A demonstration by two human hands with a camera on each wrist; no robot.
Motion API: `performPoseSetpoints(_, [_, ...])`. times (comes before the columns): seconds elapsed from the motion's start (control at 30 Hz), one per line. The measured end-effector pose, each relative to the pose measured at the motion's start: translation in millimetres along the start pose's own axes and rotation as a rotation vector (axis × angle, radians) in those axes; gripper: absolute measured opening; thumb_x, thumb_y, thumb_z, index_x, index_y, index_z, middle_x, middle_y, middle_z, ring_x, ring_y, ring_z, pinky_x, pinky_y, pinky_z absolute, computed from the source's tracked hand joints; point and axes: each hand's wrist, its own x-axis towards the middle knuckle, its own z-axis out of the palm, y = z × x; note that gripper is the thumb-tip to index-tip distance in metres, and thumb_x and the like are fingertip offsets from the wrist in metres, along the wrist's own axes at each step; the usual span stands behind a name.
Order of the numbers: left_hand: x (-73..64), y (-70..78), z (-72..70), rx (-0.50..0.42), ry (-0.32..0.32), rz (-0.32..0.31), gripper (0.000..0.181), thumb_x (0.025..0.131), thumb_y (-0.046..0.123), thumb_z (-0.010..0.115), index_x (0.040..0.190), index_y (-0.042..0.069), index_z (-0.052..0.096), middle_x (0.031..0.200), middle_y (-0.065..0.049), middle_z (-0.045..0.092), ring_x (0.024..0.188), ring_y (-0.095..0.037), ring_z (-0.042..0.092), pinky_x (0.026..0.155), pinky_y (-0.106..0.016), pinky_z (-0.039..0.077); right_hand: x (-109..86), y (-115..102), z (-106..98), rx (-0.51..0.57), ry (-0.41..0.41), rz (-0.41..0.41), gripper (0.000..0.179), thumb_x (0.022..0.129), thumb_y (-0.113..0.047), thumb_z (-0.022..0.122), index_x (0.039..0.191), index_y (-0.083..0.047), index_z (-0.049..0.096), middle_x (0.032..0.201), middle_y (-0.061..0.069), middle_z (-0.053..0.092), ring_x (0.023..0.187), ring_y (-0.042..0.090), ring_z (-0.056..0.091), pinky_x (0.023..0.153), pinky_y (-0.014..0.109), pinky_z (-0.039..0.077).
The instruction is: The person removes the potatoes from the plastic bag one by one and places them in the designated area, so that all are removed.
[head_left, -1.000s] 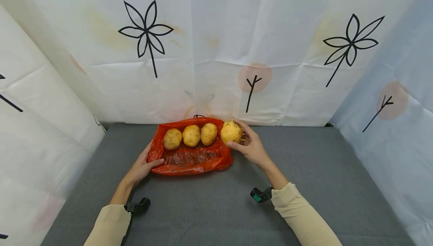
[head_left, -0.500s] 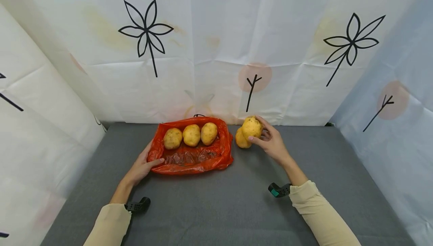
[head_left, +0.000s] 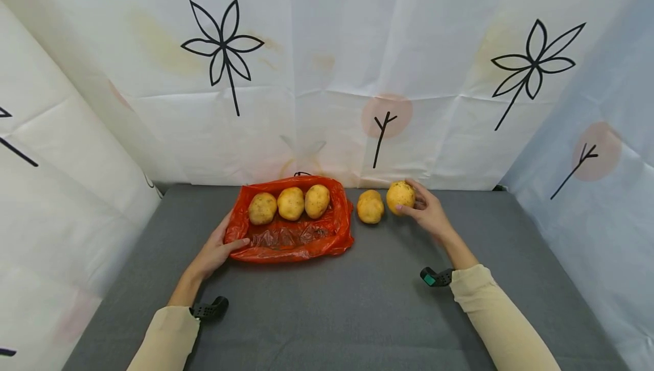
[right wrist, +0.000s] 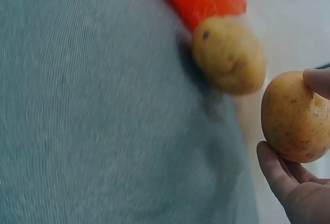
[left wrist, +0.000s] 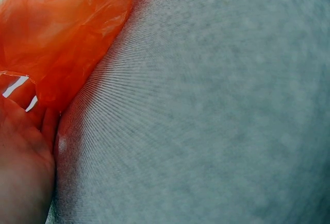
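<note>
A red plastic bag (head_left: 286,254) lies spread open on the table with three potatoes (head_left: 291,203) in a row along its far side. The left hand (head_left: 214,252) grips the bag's left edge, thumb over the rim; in the left wrist view its fingers lie against the orange-red plastic (left wrist: 67,44). To the right of the bag, a loose potato (head_left: 370,207) sits on the cloth. Just right of that one, the right hand (head_left: 431,213) holds another potato (head_left: 399,197) between thumb and fingers. The right wrist view shows this held potato (right wrist: 294,118) close over the cloth.
Grey cloth (head_left: 317,314) covers the table. White fabric (head_left: 327,76) with printed flowers and twigs hangs behind and at both sides, meeting the table's far edge just beyond the bag and potatoes. Black camera mounts (head_left: 209,308) are worn at both wrists.
The right hand has carried its potato from the bag's right edge rightward and slightly down toward the cloth. The loose potato, hidden behind it earlier, now shows fully. Left hand and bag stay put.
</note>
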Motion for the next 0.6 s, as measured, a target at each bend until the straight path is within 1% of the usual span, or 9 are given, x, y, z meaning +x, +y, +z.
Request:
performPoseSetpoints(0.07, [0.0,-0.1,0.1,-0.006,0.000,0.000,0.091,0.098,0.010,0.068,0.165,0.021,0.008,0.168,-0.012,0.012,0.150,-0.035,0.018,0.116,-0.058,0.018,1.6,5,-1,-0.018,-0.008,0.026,0.079,0.098,-0.012,0.070,0.162,-0.012,0.025,0.151,0.031,0.038,0.131,0.047,0.046,0.100,0.058,0.045])
performPoseSetpoints(0.1, [0.0,-0.3,0.1,-0.008,0.000,0.000,0.091,0.098,0.010,0.068,0.165,0.020,0.008,0.168,-0.012,0.012,0.150,-0.035,0.018,0.116,-0.060,0.017,2.8,8,-2,-0.024,-0.012,0.043,0.079,0.098,-0.013,0.070,0.162,-0.013,0.026,0.150,0.031,0.039,0.130,0.046,0.047,0.100,0.058,0.045])
performPoseSetpoints(0.17, [0.0,-0.6,0.0,-0.008,0.001,-0.001,0.091,0.098,0.010,0.068,0.165,0.020,0.008,0.168,-0.012,0.011,0.150,-0.036,0.017,0.116,-0.062,0.016,4.5,12,-2,-0.042,-0.024,0.069,0.079,0.098,-0.014,0.070,0.162,-0.013,0.026,0.147,0.032,0.042,0.128,0.046,0.047,0.098,0.056,0.046])
performPoseSetpoints(0.23, [-0.1,-0.4,0.1,-0.006,-0.001,0.000,0.091,0.098,0.010,0.067,0.165,0.020,0.007,0.168,-0.012,0.011,0.150,-0.036,0.017,0.116,-0.060,0.017,6.1,16,-2,-0.056,-0.042,0.092,0.079,0.098,-0.016,0.070,0.163,-0.015,0.025,0.144,0.033,0.044,0.127,0.045,0.048,0.097,0.054,0.047])
performPoseSetpoints(0.3, [-0.4,0.2,0.3,-0.001,-0.002,-0.001,0.090,0.098,0.010,0.067,0.165,0.020,0.008,0.168,-0.012,0.011,0.150,-0.035,0.018,0.117,-0.056,0.020,7.2,19,-2,-0.074,-0.054,0.104,0.078,0.098,-0.017,0.070,0.163,-0.016,0.027,0.142,0.033,0.046,0.125,0.044,0.050,0.095,0.053,0.048])
performPoseSetpoints(0.4, [-0.7,1.1,0.5,0.007,-0.004,-0.002,0.089,0.099,0.010,0.067,0.165,0.021,0.008,0.168,-0.011,0.012,0.150,-0.034,0.020,0.116,-0.046,0.025,8.0,20,-2,-0.102,-0.070,0.104,0.077,0.098,-0.019,0.071,0.162,-0.018,0.028,0.139,0.033,0.049,0.122,0.042,0.053,0.093,0.051,0.049])
performPoseSetpoints(0.5, [-0.9,1.1,0.6,0.011,-0.001,0.003,0.088,0.099,0.010,0.067,0.165,0.020,0.009,0.168,-0.012,0.013,0.149,-0.035,0.021,0.114,-0.039,0.028,8.7,21,-1,-0.110,-0.084,0.101,0.077,0.098,-0.020,0.071,0.162,-0.018,0.029,0.138,0.033,0.051,0.120,0.041,0.054,0.093,0.050,0.048])
performPoseSetpoints(0.6, [-1.1,0.7,0.7,0.002,-0.002,0.006,0.089,0.099,0.010,0.067,0.165,0.020,0.009,0.168,-0.012,0.013,0.149,-0.035,0.020,0.111,-0.029,0.029,9.7,20,-1,-0.104,-0.107,0.098,0.077,0.098,-0.020,0.070,0.162,-0.016,0.027,0.139,0.033,0.050,0.122,0.040,0.054,0.094,0.050,0.047])
